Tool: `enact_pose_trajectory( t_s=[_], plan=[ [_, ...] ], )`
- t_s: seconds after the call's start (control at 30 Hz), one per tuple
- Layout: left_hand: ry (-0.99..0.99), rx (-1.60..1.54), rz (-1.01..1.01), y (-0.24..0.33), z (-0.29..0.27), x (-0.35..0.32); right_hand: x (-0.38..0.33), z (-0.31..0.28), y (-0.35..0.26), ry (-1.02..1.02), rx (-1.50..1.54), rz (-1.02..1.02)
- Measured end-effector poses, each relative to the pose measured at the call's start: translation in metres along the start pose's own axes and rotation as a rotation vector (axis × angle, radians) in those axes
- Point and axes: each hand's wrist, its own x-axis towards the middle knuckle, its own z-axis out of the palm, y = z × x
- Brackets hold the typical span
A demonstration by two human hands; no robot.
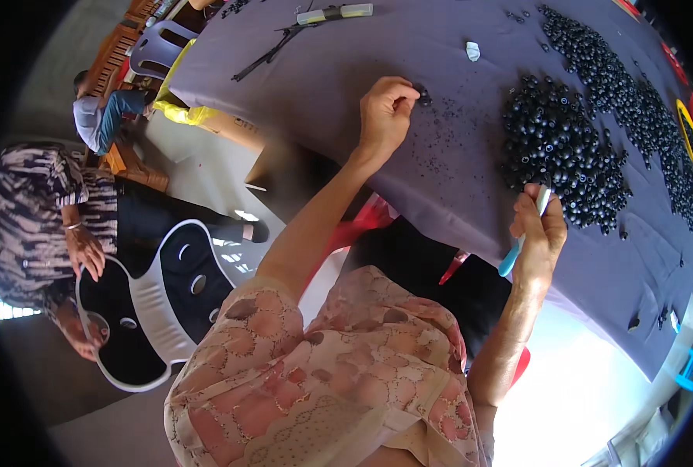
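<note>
My left hand [385,121] is closed in a pinch above the dark cloth, at a small cluster of black round pieces [423,95]. Whether one piece sits between the fingertips is too small to tell. In my right hand [539,233] is a slim tool with a white and light blue handle [507,263], its blue end pointing down toward me; its working tip does not show clearly. That hand is at the near edge of a big heap of small black hollow pieces [560,148]. Fine black scraps [440,140] are strewn between my hands.
A grey-purple cloth [339,62] covers the table. More black pieces [607,70] spread along its far right. A white scrap [472,51] and a clear yellowish case [335,13] lie farther back. To the left, a standing person holds a black-and-white chair-like panel [160,311]; another person [105,117] sits beyond.
</note>
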Motion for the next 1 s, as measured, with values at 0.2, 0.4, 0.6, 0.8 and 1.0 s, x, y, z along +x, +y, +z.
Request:
enact_pose_trajectory(
  t_s=[0.2,0.4,0.6,0.8,1.0],
  plan=[
    [-0.099,0.273,0.069,0.007,-0.007,0.006,0.022,0.005,-0.026,-0.242,0.209,0.128],
    [-0.183,0.368,-0.168,0.019,-0.009,0.014,0.043,0.029,-0.044,-0.505,0.135,0.462],
    [-0.141,0.344,-0.386,0.015,-0.009,0.013,0.062,0.018,-0.023,-0.842,0.021,0.647],
    [-0.26,0.513,-0.427,0.024,-0.016,0.017,0.085,0.021,-0.02,-1.204,0.034,0.859],
    [-0.348,0.552,-0.394,0.024,-0.002,0.02,0.09,0.023,-0.003,-1.26,0.299,1.123]
  ],
)
